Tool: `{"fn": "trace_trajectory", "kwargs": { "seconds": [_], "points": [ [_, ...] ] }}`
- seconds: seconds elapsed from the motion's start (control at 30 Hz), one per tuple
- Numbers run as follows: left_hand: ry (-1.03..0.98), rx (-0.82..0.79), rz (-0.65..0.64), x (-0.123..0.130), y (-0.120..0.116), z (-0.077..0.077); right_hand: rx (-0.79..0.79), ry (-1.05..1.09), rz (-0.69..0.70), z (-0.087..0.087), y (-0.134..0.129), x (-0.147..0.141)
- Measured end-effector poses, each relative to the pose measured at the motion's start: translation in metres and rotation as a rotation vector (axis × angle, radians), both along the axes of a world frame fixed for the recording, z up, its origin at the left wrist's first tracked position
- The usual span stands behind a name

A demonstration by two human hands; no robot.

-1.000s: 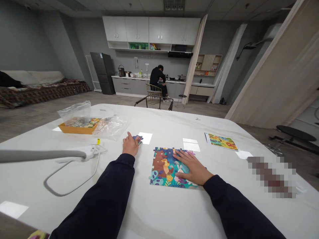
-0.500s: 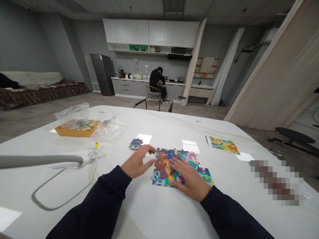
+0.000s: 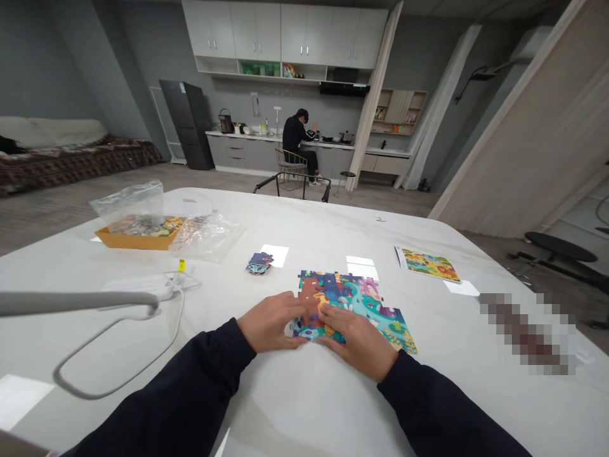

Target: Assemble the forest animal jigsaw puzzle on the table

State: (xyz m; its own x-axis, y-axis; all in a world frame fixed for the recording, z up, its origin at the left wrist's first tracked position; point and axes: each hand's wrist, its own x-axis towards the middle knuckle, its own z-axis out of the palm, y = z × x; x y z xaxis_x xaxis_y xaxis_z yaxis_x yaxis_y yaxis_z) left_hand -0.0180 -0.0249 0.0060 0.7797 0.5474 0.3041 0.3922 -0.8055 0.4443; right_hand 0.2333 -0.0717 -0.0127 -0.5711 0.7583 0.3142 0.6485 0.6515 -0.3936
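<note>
A partly joined, colourful jigsaw puzzle (image 3: pixel 366 304) lies flat on the white table. My left hand (image 3: pixel 276 322) is at its lower left corner, thumb and fingers apart around that corner and touching it. My right hand (image 3: pixel 359 336) rests on the lower middle of the puzzle, fingers together and stretched out flat, covering part of the picture. Up and left of the puzzle sits a small pile of loose pieces (image 3: pixel 259 263). Neither hand lifts anything.
An orange box (image 3: pixel 137 240) with pieces and clear plastic bags (image 3: pixel 209 236) is at the left. Nearer are a white power strip (image 3: pixel 164 285) and cable. A picture booklet (image 3: pixel 431 264) lies at the right. A person (image 3: pixel 299 139) sits at the far counter.
My left hand has moved down onto the puzzle's lower left corner. My right hand has shifted slightly left on the puzzle, showing more of its right part. The camera view has tilted down a little.
</note>
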Motion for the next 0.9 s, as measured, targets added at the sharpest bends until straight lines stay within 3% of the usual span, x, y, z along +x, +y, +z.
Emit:
{"fn": "trace_trajectory", "kwargs": {
  "seconds": [0.23, 0.47, 0.73, 0.9],
  "points": [
    [0.014, 0.094, 0.113, 0.005, -0.002, -0.004, -0.031, 0.005, -0.005, 0.009, -0.004, -0.003],
    [-0.222, -0.159, 0.250, 0.006, -0.001, -0.004, -0.026, -0.035, -0.003, 0.017, -0.003, 0.011],
    [-0.272, -0.028, 0.188, 0.031, -0.010, -0.018, 0.136, -0.212, -0.007, 0.011, 0.000, 0.005],
    [-0.233, -0.048, 0.152, 0.035, -0.017, -0.014, 0.065, -0.082, 0.002, 0.011, 0.004, 0.011]
  ]
}}
